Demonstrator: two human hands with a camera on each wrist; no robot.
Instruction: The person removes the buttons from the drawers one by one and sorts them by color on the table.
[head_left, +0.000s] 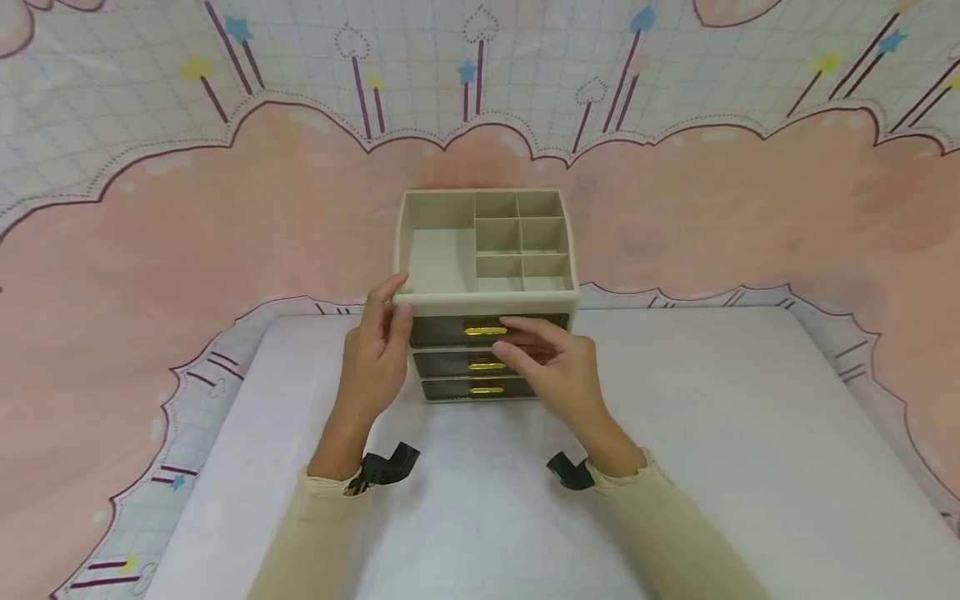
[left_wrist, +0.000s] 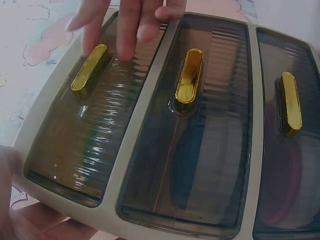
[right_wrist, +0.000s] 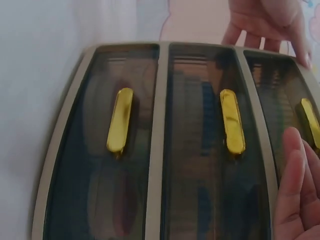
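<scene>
A cream desktop drawer organizer (head_left: 487, 297) stands upright in front of me, its open-topped compartments facing up. On its front are three dark see-through drawers with gold handles, all closed. My left hand (head_left: 375, 358) grips the organizer's left side, with the thumb on the front edge and the fingers along the side. At the top drawer (left_wrist: 75, 145), my right hand (head_left: 558, 367) has its fingertips around the right end of the gold handle (left_wrist: 90, 70), fingers fairly straight. The middle drawer (left_wrist: 155, 185) and the bottom drawer (right_wrist: 65, 200) are untouched.
The organizer stands on a white tabletop (head_left: 712, 400), towards its far edge. Behind hangs a pink and white patterned cloth (head_left: 675, 200), which also shows beside the table. Dark straps (head_left: 390, 465) circle both wrists. Dim bluish and pinkish shapes show at the lower drawers.
</scene>
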